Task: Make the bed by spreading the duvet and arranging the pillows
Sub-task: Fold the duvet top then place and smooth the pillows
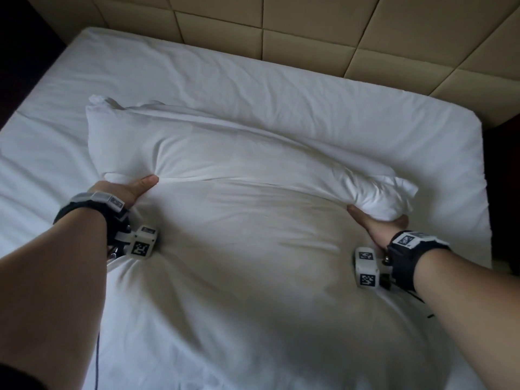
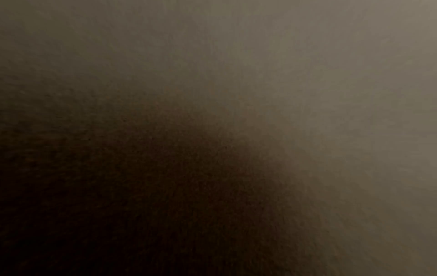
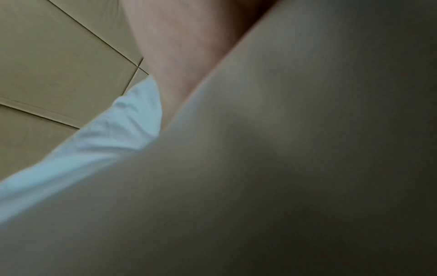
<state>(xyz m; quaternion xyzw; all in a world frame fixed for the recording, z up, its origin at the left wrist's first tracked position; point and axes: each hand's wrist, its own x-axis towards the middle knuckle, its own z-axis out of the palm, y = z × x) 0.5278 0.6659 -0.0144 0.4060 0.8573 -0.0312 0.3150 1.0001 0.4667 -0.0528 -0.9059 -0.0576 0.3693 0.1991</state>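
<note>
A long white pillow (image 1: 239,147) lies across the bed, its near edge resting on a larger puffy white bedding mass (image 1: 253,263); I cannot tell if that is a second pillow or the duvet. My left hand (image 1: 132,190) grips the pillow's near left edge, thumb on top and fingers hidden beneath. At the bunched right end my right hand (image 1: 374,226) holds the pillow from below. The right wrist view shows the palm (image 3: 179,46) against the pillow (image 3: 106,134). The left wrist view is dark and shows nothing.
The white fitted sheet (image 1: 168,71) covers the mattress up to a tan padded headboard (image 1: 309,32), which also shows in the right wrist view as headboard panels (image 3: 59,65). The mattress's right corner (image 1: 475,125) drops to dark floor. Dark space runs along the left edge.
</note>
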